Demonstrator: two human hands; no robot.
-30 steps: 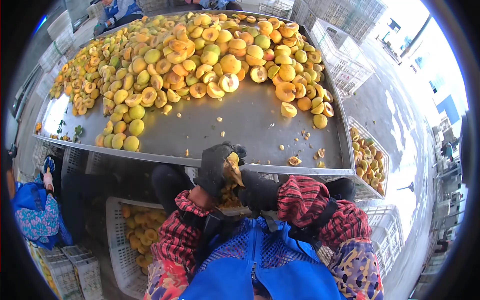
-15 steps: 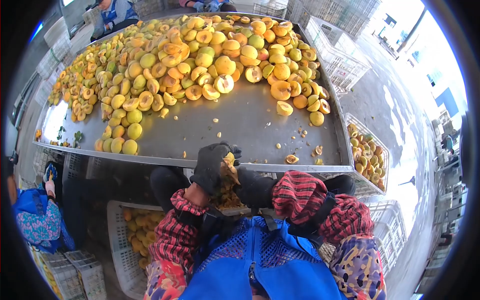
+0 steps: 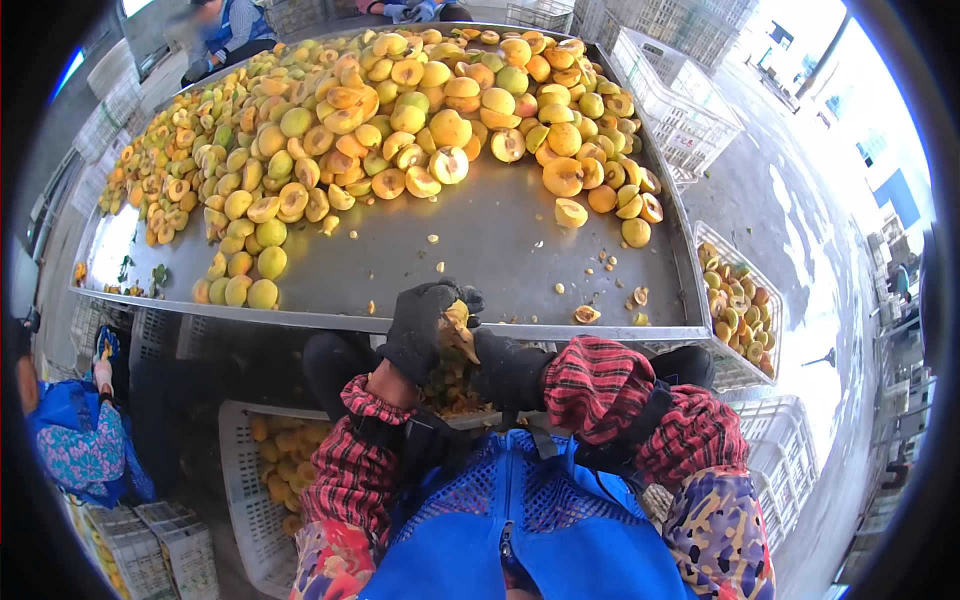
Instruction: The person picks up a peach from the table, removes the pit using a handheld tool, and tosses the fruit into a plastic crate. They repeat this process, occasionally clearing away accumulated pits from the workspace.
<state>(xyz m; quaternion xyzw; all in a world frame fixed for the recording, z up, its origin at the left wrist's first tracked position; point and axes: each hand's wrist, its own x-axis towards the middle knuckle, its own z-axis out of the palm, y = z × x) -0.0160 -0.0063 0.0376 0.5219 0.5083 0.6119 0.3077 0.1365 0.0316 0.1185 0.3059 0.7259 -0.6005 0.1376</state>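
Fruit piece [image 3: 457, 328] at two gloved hands, near edge of worktop [image 3: 400, 245]

Item: one yellow-orange fruit piece, ragged, its narrow lower end tilted down toward the right hand [image 3: 510, 374]. Position: at the near rim of the worktop, against the inner side of the curled fingers of the left hand [image 3: 418, 322].
Left hand: dark glove, fingers clamped on the fruit piece, its upper part showing beside them.
Right hand: dark glove, just beside the lower end; whether its fingers are apart or together cannot be told, the glove being dark and partly hidden.
Below the hands: fruit scraps [image 3: 453, 393], container partly covered.
On the worktop: a broad heap of whole and halved fruit [image 3: 330, 110] toward the far side; a small open half [image 3: 586, 314] near the front rim, right of the hands; scattered small bits.
Beside the worktop, right: white crate [image 3: 722, 368] of fruit. Below, left: pale crate [image 3: 240, 490] of fruit.
Others: a person in a patterned sleeve [image 3: 80, 450] at left; two people at the far side, partly in view
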